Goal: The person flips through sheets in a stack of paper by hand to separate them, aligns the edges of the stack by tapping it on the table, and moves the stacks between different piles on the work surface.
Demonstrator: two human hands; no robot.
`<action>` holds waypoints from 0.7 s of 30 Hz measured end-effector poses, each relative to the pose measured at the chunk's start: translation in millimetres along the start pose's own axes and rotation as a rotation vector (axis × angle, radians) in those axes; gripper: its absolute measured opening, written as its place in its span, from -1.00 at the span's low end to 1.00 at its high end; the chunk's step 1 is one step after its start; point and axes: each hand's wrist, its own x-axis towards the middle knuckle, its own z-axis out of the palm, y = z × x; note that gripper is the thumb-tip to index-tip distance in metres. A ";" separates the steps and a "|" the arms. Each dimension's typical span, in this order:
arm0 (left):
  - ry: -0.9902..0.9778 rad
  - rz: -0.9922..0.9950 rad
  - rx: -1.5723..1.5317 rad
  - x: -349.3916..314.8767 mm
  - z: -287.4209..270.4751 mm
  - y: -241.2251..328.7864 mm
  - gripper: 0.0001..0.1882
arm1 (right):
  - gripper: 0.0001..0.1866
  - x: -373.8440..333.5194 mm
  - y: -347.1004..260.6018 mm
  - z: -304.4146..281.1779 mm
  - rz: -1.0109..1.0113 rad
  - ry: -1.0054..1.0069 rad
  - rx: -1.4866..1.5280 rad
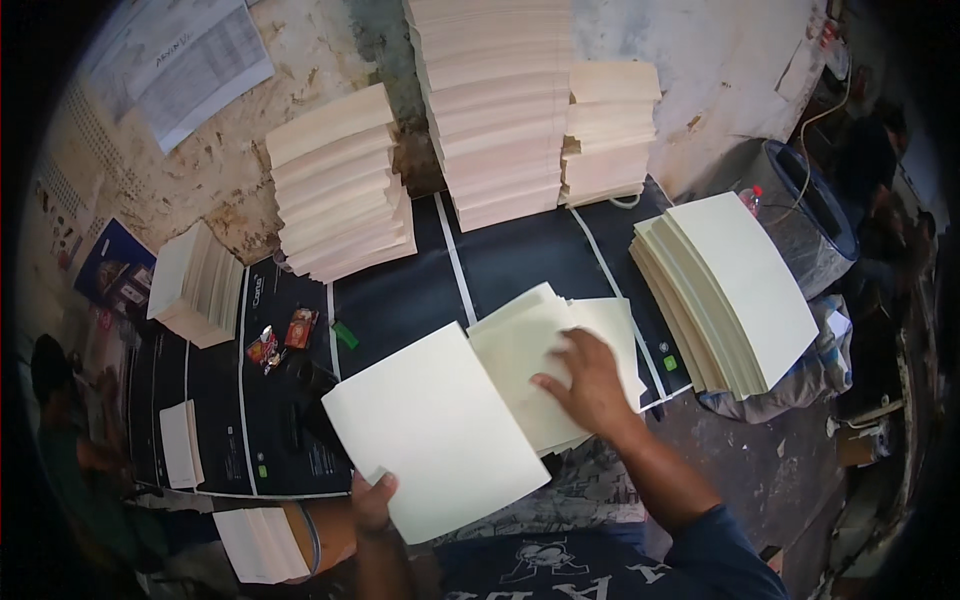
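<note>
My left hand [373, 500] grips the lower left corner of a cream sheet of paper or thin card [435, 430], with the thumb on top. Whether it is one sheet or several I cannot tell. Tilted, this sheet overlaps a loose, fanned pile of cream sheets [515, 345] at the table's front edge. Over that pile is my right hand [590, 385], open, its fingers and thumb apart and holding nothing. The fingertips are close to the top sheet; whether they touch it is unclear.
On the black table [400, 300], tall cream stacks [495, 110] stand against the wall. Other stacks lie at the right [740, 290] and left [200, 285]. Red wrappers [300, 327] and a green piece [345, 335] lie mid-left. Another person [75, 450] is at the far left.
</note>
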 end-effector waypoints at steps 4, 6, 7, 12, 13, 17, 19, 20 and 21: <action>0.054 0.032 0.027 1.7 14.6 -12.8 -0.35 | -0.38 -2.2 -46.1 -20.9 -0.073 -0.330 0.225; 0.027 0.034 0.014 1.5 18.7 -2.2 -0.35 | -0.43 7.1 -26.1 -32.2 0.233 -0.345 0.333; 0.022 0.034 0.011 -2.3 20.4 4.6 -0.36 | -0.45 11.2 -11.6 -36.8 0.384 -0.358 0.391; -0.007 0.013 -0.036 -3.3 15.8 6.2 -0.38 | -0.46 2.5 -16.5 -28.2 0.127 -0.328 0.336; -0.004 -0.014 -0.032 -1.5 13.8 0.1 -0.39 | -0.41 -5.2 -30.6 -22.2 0.034 -0.312 0.511; 0.044 0.068 0.035 -2.9 0.8 -12.4 -0.40 | -0.34 6.6 -42.3 -33.6 0.188 -0.495 0.316; 0.068 0.068 0.048 -7.6 3.5 1.5 -0.40 | -0.35 15.9 -11.1 -39.3 0.344 -0.453 0.339; 0.042 0.072 0.030 -5.6 4.2 6.6 -0.39 | -0.37 15.5 12.1 -33.1 0.365 -0.418 0.187; 0.019 0.078 0.015 -4.6 4.4 10.3 -0.37 | -0.39 15.7 33.2 -20.8 0.384 -0.384 0.039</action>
